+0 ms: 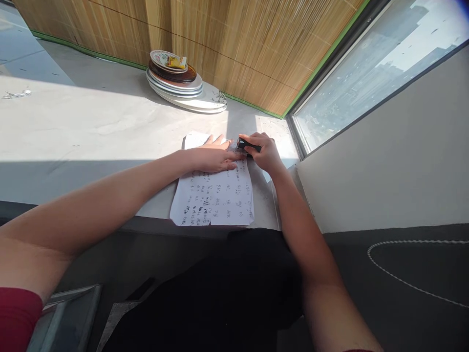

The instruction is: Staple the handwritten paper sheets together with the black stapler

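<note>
White paper, handwritten, head view: the sheet [212,203] lies flat on the counter [91,122], near edge right at the counter's front edge. May be more than one layer, can't tell. Left hand [216,158] is spread flat on its upper part, fingers extended, holding nothing. Right hand's grip is curled round a small black handheld tool [248,143], probably a plastic roller or stapler, at the sheet's upper right; right hand [268,154] covers part of it, so exact type and contact unclear.

Handling, my guess: paper very light, limp, easily creased or torn, apt to slide; best held down with a flat palm or lifted by the lower corners. Tool looks light, stiff, smooth, maybe slightly slippery; take it round the body, fingers clear of its working end.
</note>
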Motion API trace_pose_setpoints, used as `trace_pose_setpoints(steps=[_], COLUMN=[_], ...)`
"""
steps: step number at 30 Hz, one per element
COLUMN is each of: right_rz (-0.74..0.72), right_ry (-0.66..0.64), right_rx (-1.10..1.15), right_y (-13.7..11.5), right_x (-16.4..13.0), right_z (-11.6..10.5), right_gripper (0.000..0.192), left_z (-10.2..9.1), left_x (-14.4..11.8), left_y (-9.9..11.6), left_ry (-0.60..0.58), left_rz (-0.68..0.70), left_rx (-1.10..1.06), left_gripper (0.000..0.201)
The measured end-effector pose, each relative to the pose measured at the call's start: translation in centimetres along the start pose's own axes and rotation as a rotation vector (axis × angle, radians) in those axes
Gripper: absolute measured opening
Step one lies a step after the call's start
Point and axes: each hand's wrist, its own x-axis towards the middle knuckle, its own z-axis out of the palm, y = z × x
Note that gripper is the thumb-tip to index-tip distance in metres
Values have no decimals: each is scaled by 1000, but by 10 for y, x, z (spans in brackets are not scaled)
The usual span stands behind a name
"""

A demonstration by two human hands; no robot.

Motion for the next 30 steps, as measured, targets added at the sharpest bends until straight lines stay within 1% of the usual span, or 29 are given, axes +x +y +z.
trace_pose_setpoints(steps=[5, 10, 13, 21, 23, 28, 30], right_rz=[-7, 4, 18, 10, 11, 91, 111], right_ry=[-12, -36, -66, -128, -103, 108, 144], right_rx=[-33, -85, -139, -307, -293, -194, -168], right_y=[0, 4, 4, -11, -8, 13, 18], right_x=[0, 1, 2, -2, -7, -17, -18], right_z=[1, 2, 3, 9, 7, -2, -4], right_gripper=[44, 43, 41, 40, 43, 48, 47], left_z=[0, -1, -2, -6, -8, -5, -3], left_x=[1, -1, -2, -5, -6, -6, -4], left_y=[0, 0, 1, 9, 10, 4, 1], left_ry=[0, -10, -21, -47, -58, -45, -38], left_rz=[-7, 17, 5, -26, -35, -30, -19], left_rx=[2, -15, -17, 20, 40, 56, 56], left_gripper=[64, 67, 66, 63, 64, 66, 66])
